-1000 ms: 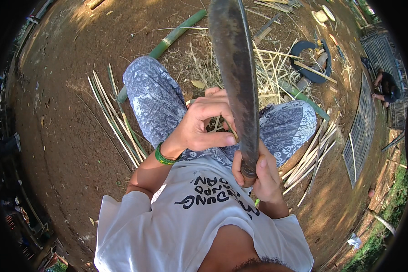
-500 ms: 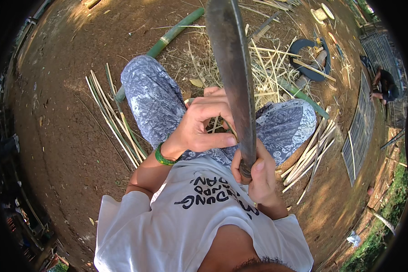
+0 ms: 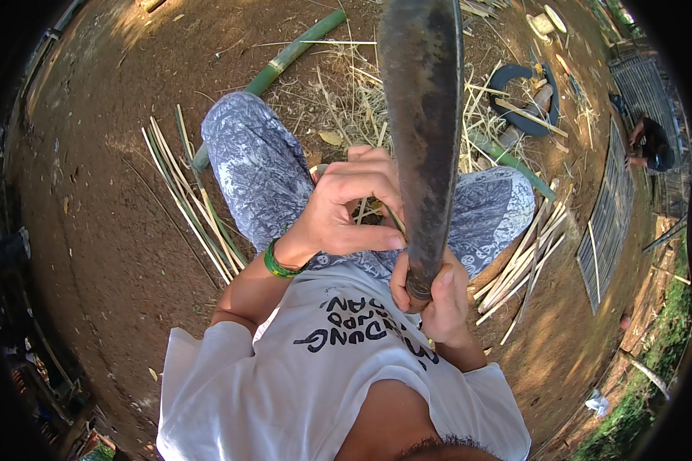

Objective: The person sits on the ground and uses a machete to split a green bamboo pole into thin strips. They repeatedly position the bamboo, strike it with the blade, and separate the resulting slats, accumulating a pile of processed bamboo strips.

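Note:
A large machete [image 3: 423, 107] with a dark, stained blade rises toward the top of the view, and my right hand [image 3: 448, 303] is closed around its handle end. My left hand [image 3: 351, 203], with a green band on its wrist, is curled just left of the blade. Between its thumb and fingers it pinches a thin green bamboo strip [image 3: 396, 220], whose tip meets or lies very near the blade's lower part. The blade hides part of the strip, so I cannot tell whether it is cutting in.
Bamboo slats lie left [image 3: 181, 180] and right [image 3: 524, 265] of my legs. Beyond are a green bamboo pole [image 3: 300, 50], pale shavings [image 3: 346, 104] and a black ring [image 3: 507, 77]. A woven bamboo panel [image 3: 606, 223] lies at right, with another person [image 3: 653, 146] past it.
The machete's blade has swung to the right at its upper end and shows more of its broad face. My left hand has barely moved and keeps its pinch.

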`<state>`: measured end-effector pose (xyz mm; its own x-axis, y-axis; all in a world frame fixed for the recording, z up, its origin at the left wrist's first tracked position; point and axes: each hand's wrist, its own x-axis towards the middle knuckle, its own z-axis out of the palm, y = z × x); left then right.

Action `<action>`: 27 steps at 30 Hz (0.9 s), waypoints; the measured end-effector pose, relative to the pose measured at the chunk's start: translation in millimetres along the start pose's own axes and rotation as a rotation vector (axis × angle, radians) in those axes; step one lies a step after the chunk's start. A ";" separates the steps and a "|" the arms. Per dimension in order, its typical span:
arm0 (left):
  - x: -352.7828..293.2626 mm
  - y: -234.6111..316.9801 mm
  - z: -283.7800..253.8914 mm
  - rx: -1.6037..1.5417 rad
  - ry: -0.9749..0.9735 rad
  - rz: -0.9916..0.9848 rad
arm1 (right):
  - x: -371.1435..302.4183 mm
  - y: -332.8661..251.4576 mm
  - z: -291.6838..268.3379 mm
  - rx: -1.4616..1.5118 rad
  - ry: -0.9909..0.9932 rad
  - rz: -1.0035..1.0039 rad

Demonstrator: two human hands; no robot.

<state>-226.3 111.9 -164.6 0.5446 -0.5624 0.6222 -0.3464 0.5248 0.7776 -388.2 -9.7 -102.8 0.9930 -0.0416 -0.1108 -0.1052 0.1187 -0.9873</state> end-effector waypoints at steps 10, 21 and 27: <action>1.6 -1.3 5.3 -0.021 0.048 -0.011 | 0.1 -1.4 -3.7 0.027 -0.006 0.029; 2.3 -1.1 7.7 -0.021 0.056 -0.025 | 0.3 -5.2 -5.7 -0.018 0.014 0.050; 0.6 -5.1 9.5 -0.034 0.068 -0.016 | -1.4 3.4 -9.5 0.017 -0.009 -0.014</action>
<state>-231.5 102.8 -167.3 0.6006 -0.5272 0.6011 -0.3113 0.5383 0.7832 -390.5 -18.7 -107.1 0.9948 -0.0347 -0.0961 -0.0906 0.1348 -0.9867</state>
